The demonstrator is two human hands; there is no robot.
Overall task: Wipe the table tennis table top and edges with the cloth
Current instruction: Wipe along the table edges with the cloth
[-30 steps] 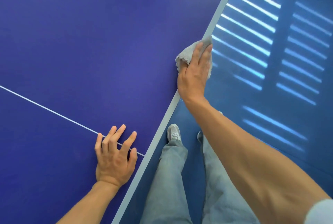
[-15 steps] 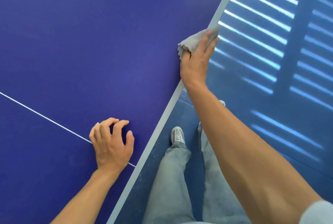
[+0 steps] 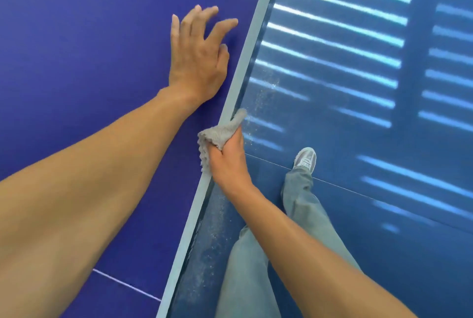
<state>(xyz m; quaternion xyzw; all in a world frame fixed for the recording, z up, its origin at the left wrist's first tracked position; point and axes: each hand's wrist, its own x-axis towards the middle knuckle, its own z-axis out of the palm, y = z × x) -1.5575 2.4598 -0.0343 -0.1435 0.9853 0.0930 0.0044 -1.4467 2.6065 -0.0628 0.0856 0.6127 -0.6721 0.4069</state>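
One blue worktop (image 3: 89, 36) fills the left of the frame, with one white line (image 3: 128, 285) at its lower left. Two bare grips: the left grip (image 3: 197, 61) at upper middle, the right grip (image 3: 227, 161) at centre. One grey cloth (image 3: 220, 133). One shoe (image 3: 305, 159) and two trouser legs (image 3: 304, 205) at lower right.

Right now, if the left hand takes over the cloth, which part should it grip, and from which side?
Probably the bunched free end of the cloth that sticks out past the right hand, pinched from the table top side. The right hand wraps the rest from the floor side, and the left hand is open over the top.
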